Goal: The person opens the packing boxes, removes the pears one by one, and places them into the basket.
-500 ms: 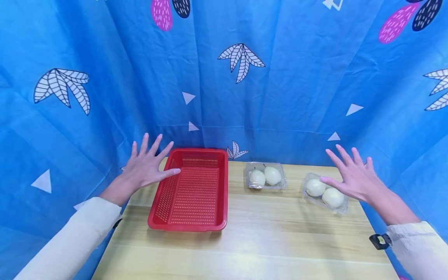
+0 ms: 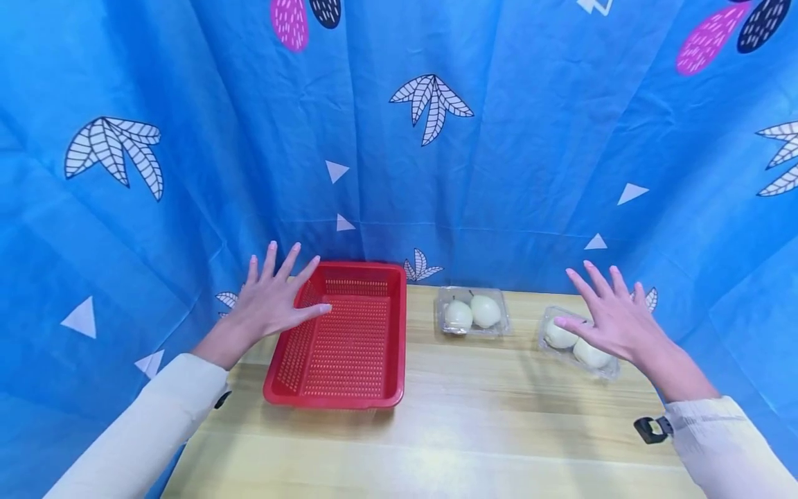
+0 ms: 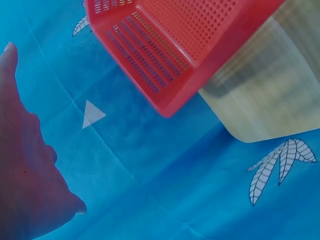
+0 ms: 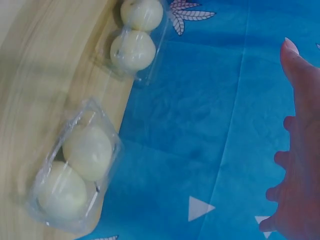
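My left hand (image 2: 267,306) hovers with spread fingers over the left rim of a red perforated plastic basket (image 2: 399,333), and nothing is in its grasp. In the left wrist view, that hand (image 3: 27,170) shows at the left side, apart from the basket (image 3: 180,102). On the right, my other hand (image 2: 620,324) is spread above a clear plastic box (image 2: 607,371) with two pale pears (image 2: 591,353), partly covering it. A second clear box (image 2: 464,294) with two pears (image 2: 485,312) stands nearer the middle. The right wrist view shows both boxes left of the hand (image 4: 305,165).
The pale wooden table (image 2: 474,416) carries the basket and both boxes. A blue patterned curtain (image 2: 530,173) hangs along its back and both sides. A black wristband (image 2: 651,430) sits at the right sleeve.
My left hand has shifted slightly right, and my right hand slightly left, each still spread. The basket and both boxes stay in place.
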Available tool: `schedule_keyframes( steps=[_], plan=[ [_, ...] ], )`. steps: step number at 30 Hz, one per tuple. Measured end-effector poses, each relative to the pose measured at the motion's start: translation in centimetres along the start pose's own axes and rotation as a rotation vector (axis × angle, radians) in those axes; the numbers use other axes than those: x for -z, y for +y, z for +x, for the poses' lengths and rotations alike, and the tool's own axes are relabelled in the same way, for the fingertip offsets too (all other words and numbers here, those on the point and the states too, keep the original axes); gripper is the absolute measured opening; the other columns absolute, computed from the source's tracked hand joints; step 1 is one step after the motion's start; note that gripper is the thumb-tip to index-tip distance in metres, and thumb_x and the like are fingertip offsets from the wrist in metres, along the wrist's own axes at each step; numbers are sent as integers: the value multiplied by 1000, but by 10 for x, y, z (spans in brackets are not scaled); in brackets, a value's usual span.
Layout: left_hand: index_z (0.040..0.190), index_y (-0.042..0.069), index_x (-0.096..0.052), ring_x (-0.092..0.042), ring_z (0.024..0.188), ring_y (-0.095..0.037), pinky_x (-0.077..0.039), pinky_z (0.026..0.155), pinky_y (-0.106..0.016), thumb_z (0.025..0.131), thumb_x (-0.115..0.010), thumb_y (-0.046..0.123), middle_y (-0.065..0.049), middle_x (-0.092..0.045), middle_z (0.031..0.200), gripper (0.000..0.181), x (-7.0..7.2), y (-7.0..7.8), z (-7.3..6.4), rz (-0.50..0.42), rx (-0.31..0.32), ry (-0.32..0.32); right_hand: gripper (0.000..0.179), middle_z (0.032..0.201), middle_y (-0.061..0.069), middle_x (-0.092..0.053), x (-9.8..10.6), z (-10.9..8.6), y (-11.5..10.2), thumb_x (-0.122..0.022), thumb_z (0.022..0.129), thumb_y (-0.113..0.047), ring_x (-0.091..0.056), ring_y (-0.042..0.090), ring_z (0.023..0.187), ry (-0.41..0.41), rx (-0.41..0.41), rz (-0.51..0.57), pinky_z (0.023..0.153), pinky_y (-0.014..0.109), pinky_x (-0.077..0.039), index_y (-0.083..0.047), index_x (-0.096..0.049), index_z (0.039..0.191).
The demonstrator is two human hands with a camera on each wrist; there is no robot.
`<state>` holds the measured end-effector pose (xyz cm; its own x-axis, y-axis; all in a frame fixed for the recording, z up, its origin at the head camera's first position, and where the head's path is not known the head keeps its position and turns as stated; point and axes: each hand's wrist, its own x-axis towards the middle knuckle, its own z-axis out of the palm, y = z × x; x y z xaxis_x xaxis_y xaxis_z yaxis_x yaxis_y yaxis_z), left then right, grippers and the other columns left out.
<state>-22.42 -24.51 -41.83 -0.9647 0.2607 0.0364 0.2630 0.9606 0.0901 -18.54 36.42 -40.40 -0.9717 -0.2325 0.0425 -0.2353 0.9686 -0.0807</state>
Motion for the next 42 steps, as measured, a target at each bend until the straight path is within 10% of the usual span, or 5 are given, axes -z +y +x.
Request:
schedule_keyframes(
  steps=[42],
  plan=[
    [166, 38, -11, 12, 162, -45, 2, 127, -73, 84, -42, 90, -6, 0, 177, 102, -42, 46, 10, -62, -38, -1, 94, 173, 22, -16, -54, 28, -25, -52, 96, -69, -14, 56, 156, 28, 65, 49, 123, 77, -12, -17, -20, 167]
  ],
)
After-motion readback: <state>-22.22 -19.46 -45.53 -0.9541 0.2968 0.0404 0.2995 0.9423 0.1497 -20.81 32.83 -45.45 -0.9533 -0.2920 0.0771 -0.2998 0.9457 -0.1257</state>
